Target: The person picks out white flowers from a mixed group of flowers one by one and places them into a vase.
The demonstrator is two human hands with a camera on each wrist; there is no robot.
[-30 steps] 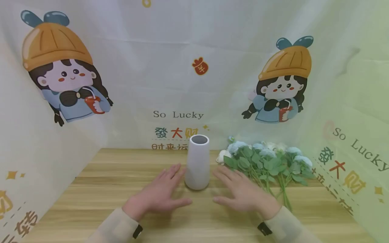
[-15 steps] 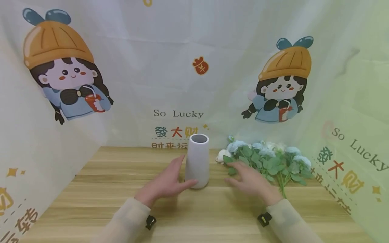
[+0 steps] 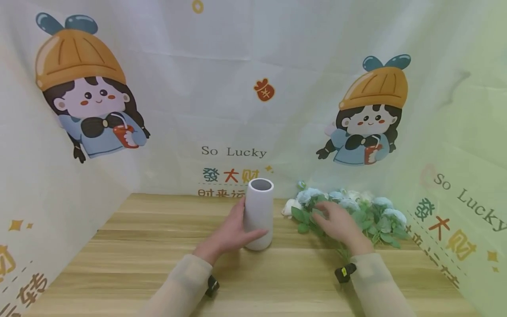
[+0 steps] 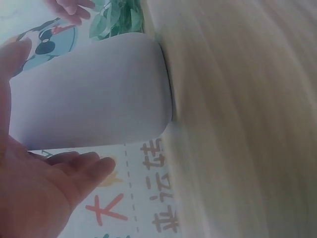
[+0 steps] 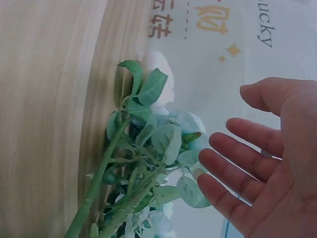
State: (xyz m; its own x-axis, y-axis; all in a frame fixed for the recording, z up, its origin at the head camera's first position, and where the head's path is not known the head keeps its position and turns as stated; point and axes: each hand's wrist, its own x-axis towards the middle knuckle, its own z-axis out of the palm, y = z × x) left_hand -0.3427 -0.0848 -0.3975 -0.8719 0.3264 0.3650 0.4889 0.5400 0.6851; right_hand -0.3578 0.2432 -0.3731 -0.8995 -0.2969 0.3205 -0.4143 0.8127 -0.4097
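A white tapered vase [image 3: 259, 215] stands upright on the wooden table, its dark mouth facing up. My left hand [image 3: 231, 231] is at its left side, thumb in front and fingers behind. In the left wrist view the fingers [image 4: 91, 173] stretch out fairly straight beside the vase [image 4: 94, 94]; firm contact cannot be told. My right hand [image 3: 336, 222] is over a bunch of artificial flowers [image 3: 386, 218] with pale blue and white blooms. In the right wrist view its spread fingers [image 5: 237, 171] are beside the green leaves [image 5: 166, 141], holding nothing.
The wood-grained table [image 3: 158, 246] meets a printed cloth backdrop [image 3: 206, 101] at the back and sides. A white bloom [image 3: 292, 208] lies at the left end of the bunch. Green stems [image 5: 101, 173] lie toward the front of the table.
My left hand has moved right and up to the vase, thumb now across its front. My right hand has moved away from the vase, right and up over the flowers. The vase stays standing.
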